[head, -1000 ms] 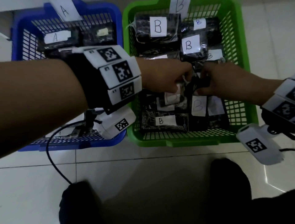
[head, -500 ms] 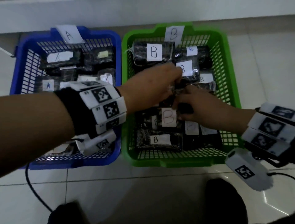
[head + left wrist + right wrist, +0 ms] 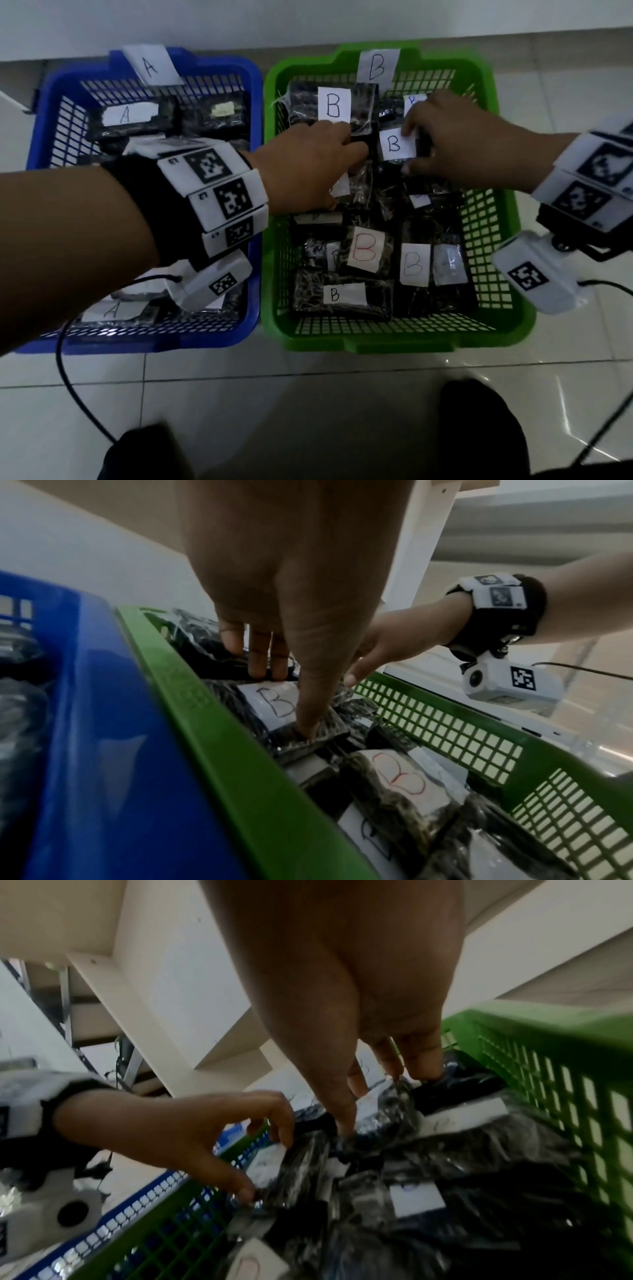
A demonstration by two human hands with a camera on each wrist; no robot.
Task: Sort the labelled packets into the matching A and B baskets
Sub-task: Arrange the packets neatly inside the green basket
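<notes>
— Starting nearest us, we see the green basket [image 3: 507,236] on the tiled floor [image 3: 308,394]. Its near rows hold dark plastic packets, one with a red B label [image 3: 365,253], and beside it others with black B labels; one lies flat along the near wall of the green basket.

— And left of the green basket?

— We have the blue basket [image 3: 255,240] there, touching it side by side. Our left forearm covers much of it, but we can read an A on a packet near its front wall and another A on a packet [image 3: 130,114] toward its far wall.

— Where are our hands?

— Both are over the far half of the green basket. Our left hand [image 3: 308,164] is on a dark B packet [image 3: 291,712]: in the left wrist view the thumb presses its near end and the fingers [image 3: 263,656] curl over its far edge, so we grip it. Our right hand [image 3: 459,144] pinches the neighbouring packet with a white B label [image 3: 395,145], thumb at its near edge, fingers at its far edge. The two hands are just beside each other.

— Beyond the hands?

— At the green basket's far wall lies a packet with a large B label [image 3: 334,104], and a paper B sign [image 3: 378,66] stands on the rim. An A sign [image 3: 150,66] stands on the blue basket's far rim.
</notes>
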